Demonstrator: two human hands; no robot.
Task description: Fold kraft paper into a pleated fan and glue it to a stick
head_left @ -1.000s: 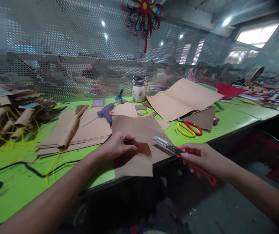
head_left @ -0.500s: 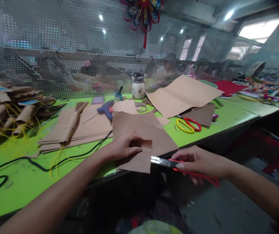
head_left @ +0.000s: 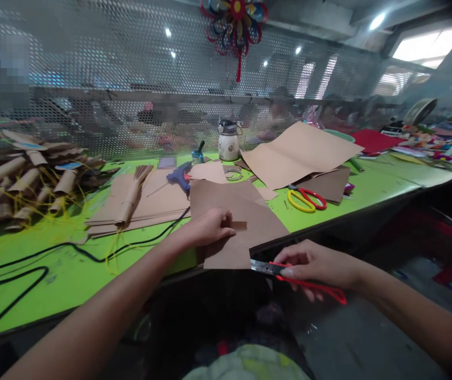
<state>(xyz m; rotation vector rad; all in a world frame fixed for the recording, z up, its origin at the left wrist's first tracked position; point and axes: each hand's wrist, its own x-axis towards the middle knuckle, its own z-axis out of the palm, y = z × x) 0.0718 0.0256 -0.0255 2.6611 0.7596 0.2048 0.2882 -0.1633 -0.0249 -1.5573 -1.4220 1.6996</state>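
Observation:
My left hand [head_left: 212, 227] rests on a brown paper sheet [head_left: 239, 198], thumb and bent fingers closed about a folded part of it. The paper's near end [head_left: 228, 258] reaches the front edge of the table. My right hand [head_left: 308, 264] grips a utility knife [head_left: 273, 268] with a red cord trailing from it. Its metal blade end touches or lies just under the right edge of the paper; I cannot tell which. Yellow-and-red-handled scissors [head_left: 307, 200] lie beyond the right hand.
On the green table [head_left: 63, 279] are a blue glue gun [head_left: 179, 177], its black cable [head_left: 91, 256], stacked brown paper [head_left: 107, 203] and tied paper bundles [head_left: 28, 179]. A flask [head_left: 228, 141] stands before the mesh screen [head_left: 123, 63]. A large tan sheet [head_left: 300, 155] lies right.
The view has turned slightly left. The knife sits nearer the paper's front corner than before. The near part of the paper appears flatter, with the left hand still on it.

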